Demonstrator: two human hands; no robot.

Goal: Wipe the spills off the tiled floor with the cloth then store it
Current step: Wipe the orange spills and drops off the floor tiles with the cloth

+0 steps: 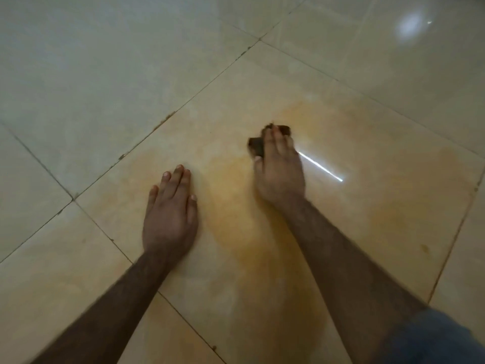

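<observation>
Two hands are down on the tiled floor (78,74). The right hand (279,174) is laid over a small dark cloth (258,147), fingers extended and close together, the wad pressed flat to the tile; only its edges show past the fingertips and beside the thumb, and the blur makes a firmer grip impossible to confirm. The left hand (170,219) is planted palm-down, fingers straight and together, nothing held, seemingly taking body weight.

Trouble is easily pictured from here: the orange-yellow spill (236,227) is spread in a thin film between and beyond both arms, and with so small a cloth it may only be smeared wider rather than lifted. The bracing palm sits just beside the wet patch, so a slip on glossy tile is a risk. Stain could also be pushed into the dark grout lines (168,118).

Further out, a bright streak of reflected light (320,166) is seen near the right hand, and a blue sleeve (430,337) at the lower corner. No storage place is visible.
</observation>
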